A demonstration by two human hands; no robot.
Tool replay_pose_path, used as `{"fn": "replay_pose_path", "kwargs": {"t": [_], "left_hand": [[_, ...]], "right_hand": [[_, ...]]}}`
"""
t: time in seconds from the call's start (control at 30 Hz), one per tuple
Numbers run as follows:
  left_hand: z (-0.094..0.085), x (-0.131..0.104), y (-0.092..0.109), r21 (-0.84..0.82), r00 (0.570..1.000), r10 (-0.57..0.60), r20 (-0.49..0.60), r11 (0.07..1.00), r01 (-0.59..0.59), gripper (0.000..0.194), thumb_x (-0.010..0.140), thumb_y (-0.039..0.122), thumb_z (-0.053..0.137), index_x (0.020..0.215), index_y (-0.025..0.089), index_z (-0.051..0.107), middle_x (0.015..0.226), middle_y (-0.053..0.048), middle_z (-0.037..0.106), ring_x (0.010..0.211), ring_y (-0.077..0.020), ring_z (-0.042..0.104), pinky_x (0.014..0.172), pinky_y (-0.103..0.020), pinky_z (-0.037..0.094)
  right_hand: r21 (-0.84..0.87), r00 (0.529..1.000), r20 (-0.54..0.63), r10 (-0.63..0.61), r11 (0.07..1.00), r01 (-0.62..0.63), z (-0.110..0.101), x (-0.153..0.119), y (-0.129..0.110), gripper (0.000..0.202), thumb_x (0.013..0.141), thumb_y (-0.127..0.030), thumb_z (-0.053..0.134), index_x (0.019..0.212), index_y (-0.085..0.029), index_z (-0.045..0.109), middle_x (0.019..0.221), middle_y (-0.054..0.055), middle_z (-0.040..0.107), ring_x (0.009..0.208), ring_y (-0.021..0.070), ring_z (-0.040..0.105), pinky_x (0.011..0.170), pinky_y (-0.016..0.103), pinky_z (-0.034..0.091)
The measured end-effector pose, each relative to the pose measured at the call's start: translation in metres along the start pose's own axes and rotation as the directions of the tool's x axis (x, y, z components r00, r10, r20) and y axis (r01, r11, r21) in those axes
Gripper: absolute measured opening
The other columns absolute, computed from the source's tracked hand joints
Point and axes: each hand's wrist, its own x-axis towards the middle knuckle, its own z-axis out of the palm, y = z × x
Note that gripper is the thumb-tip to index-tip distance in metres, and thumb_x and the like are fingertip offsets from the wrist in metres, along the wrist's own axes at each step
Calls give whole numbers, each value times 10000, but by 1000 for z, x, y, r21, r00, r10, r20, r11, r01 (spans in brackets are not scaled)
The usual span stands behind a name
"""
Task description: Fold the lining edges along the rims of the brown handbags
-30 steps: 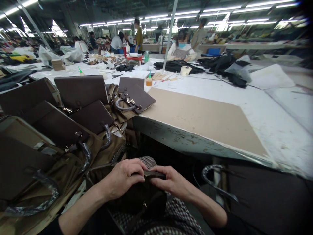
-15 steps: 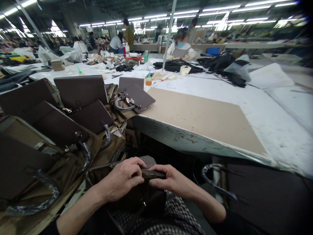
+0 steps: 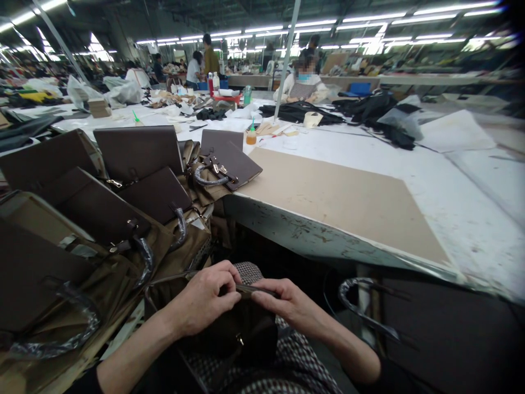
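A dark brown bag (image 3: pixel 229 334) lies across my lap over a checked cloth (image 3: pixel 299 355), a small metal fitting on its near side. My left hand (image 3: pixel 209 298) pinches the bag's upper edge, thumb against fingers. Close beside it, my right hand (image 3: pixel 283 301) grips the same edge from the right, its thumb on the near face. Only a thin strip of the edge shows between the two hands. To the left stand several brown handbags (image 3: pixel 137 153), their handles (image 3: pixel 143 262) wrapped in clear plastic.
A beige board (image 3: pixel 336 191) lies on the white table (image 3: pixel 471 175) in front. A glue bottle (image 3: pixel 251 135) stands behind it. Another brown bag (image 3: pixel 447 323) with a wrapped handle is at my right, below the table edge. Across the table sits a masked person (image 3: pixel 303 87).
Both hands stay on the bag's edge; the right fingers have closed a little and the strip between the hands looks narrower. The view has shifted slightly.
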Motion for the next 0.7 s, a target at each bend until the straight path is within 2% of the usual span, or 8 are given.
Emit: {"fn": "replay_pose_path", "kwargs": {"t": [0.17,0.27,0.43,0.7], "left_hand": [[1,-1,-1,-8,1000,4,-23,1000,-5,176,820,107,613,678,174,535,975,28,606,891,-103,585,822,-245,433],[1,0,-1,-1,999,8,-40,1000,-8,185,825,106,609,675,174,526,974,26,598,889,-102,583,818,-245,433],[2,2,-1,13,998,31,-55,999,-30,194,841,112,598,681,175,509,966,14,590,885,-108,578,811,-252,434],[5,2,-2,40,996,47,-71,998,-44,190,867,132,571,696,181,503,931,-5,620,891,-127,584,830,-263,424]], "right_hand": [[-240,994,-57,-99,967,82,2,3,8,356,942,-461,512,939,-171,718,793,4,647,696,138,519,617,261,382],[-316,982,-104,-156,941,117,5,3,12,340,956,-433,491,990,-189,727,799,9,678,697,148,559,626,266,403],[-328,969,-176,-175,938,110,8,3,16,335,956,-421,494,1058,-206,731,788,13,691,712,160,594,640,270,425],[-273,979,-165,-121,959,73,6,2,14,374,953,-458,482,968,-175,728,822,29,696,747,179,600,651,272,441]]}}
